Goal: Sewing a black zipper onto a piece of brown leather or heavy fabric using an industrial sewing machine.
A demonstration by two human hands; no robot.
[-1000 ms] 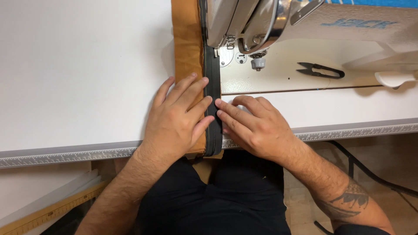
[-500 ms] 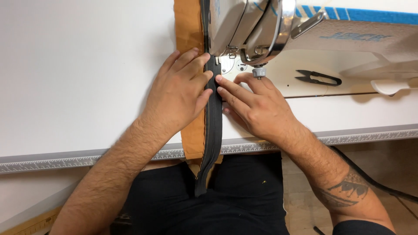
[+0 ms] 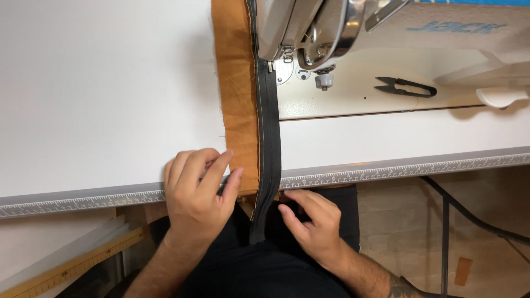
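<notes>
Right hand [image 3: 312, 223] sits below the table's front edge, fingers loosely curled beside the hanging end of the black zipper tape [image 3: 269, 127]; whether it touches cannot be told. Left hand [image 3: 196, 193] rests at the front edge, fingers together, pressing the tan fabric strip [image 3: 237, 94]. Strip and tape run back under the sewing machine [image 3: 309, 27]. Black thread snips [image 3: 406, 86] lie on the machine bed, far right.
</notes>
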